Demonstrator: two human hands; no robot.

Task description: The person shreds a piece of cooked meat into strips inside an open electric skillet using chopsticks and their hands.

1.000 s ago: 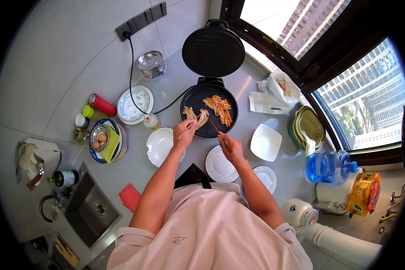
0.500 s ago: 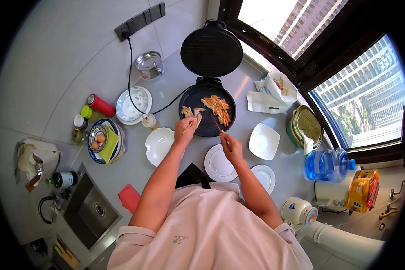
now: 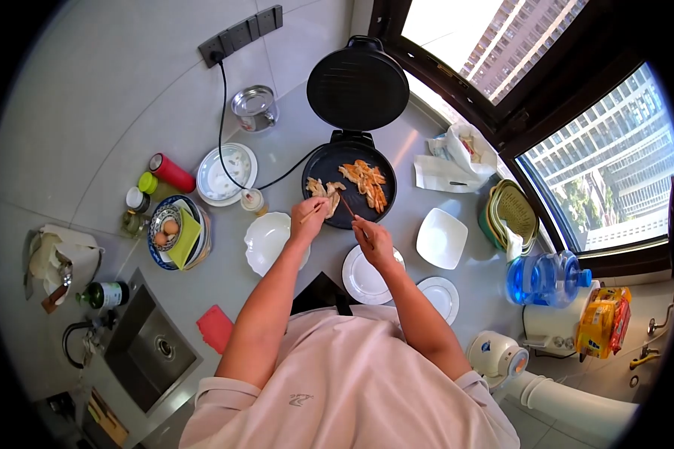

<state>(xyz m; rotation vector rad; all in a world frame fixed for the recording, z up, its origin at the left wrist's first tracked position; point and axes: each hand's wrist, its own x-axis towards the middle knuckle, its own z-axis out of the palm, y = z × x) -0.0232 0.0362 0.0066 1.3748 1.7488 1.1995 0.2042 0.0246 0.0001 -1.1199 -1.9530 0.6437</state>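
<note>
A round black electric griddle (image 3: 329,159) stands with its lid (image 3: 358,86) raised. On the left of its plate lie pale meat strips (image 3: 326,191), and on the right orange-brown meat strips (image 3: 365,179). My left hand (image 3: 311,218) is closed around a light wooden chopstick (image 3: 309,215) at the griddle's lower left edge, right by the pale strips. My right hand (image 3: 373,241) grips a reddish-brown chopstick (image 3: 347,206), whose far end points into the griddle near the pale strips. Its fingers partly hide the grip.
White plates (image 3: 363,280) and a square white bowl (image 3: 441,238) sit close by. A scalloped white bowl (image 3: 266,243) is under my left forearm. The griddle's black cord (image 3: 277,179) crosses the counter. The sink (image 3: 150,344) is at left, a blue water jug (image 3: 543,278) at right.
The tip of the reddish-brown chopstick has swung left toward the pale strips, and my right hand has shifted slightly left. My left hand stays by the pale strips.
</note>
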